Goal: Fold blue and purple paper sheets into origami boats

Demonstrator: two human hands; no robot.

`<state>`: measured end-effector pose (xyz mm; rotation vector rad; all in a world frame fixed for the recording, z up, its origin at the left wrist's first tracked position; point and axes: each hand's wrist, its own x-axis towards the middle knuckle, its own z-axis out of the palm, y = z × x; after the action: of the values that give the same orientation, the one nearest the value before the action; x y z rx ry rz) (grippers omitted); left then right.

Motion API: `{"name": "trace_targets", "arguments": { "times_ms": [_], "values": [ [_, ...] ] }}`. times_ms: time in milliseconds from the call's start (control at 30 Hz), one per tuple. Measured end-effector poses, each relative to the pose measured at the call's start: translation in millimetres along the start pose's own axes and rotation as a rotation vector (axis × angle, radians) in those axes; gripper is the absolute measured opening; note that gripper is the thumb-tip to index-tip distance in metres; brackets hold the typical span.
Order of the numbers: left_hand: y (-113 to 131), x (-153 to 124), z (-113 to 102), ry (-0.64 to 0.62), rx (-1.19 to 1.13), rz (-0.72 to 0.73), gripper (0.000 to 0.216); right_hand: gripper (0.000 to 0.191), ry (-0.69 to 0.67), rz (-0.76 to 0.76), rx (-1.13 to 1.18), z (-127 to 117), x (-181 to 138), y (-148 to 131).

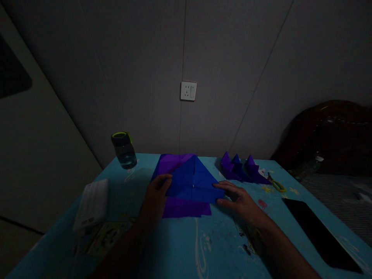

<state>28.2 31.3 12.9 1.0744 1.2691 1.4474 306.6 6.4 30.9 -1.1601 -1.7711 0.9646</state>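
Note:
A blue sheet of folding paper (188,180) with crease lines and a pointed top is raised over the table between my hands. My left hand (157,192) pinches its left edge between thumb and fingers. On the right corner, my right hand (235,197) grips the same sheet, fingers above and thumb below. Beneath and behind it lie purple paper sheets (186,209), partly covered by the blue one. Several folded purple and blue paper boats (242,168) stand at the back right of the table.
A water bottle (124,150) stands at the back left, and a white power bank (91,203) lies nearer. Yellow-handled scissors (277,186) rest beside the boats. A dark flat slab (316,232) lies along the right edge. The wall with a socket (188,91) rises behind the table.

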Motion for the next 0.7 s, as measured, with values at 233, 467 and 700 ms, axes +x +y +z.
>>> {"name": "trace_targets", "arguments": {
  "times_ms": [233,467,700],
  "values": [
    [7.0,-4.3,4.9,-0.2,-0.062,-0.055,0.048,0.038,0.261,0.112,0.112,-9.1,2.1,20.0],
    [7.5,-9.8,6.0,-0.416,-0.06,-0.123,0.071,0.053,0.383,0.16,0.47,-16.4,6.8,26.5],
    [4.5,-6.5,4.0,-0.298,0.254,0.149,0.042,0.047,0.378,0.161,0.579,-13.5,8.3,22.4]
  ]
}}
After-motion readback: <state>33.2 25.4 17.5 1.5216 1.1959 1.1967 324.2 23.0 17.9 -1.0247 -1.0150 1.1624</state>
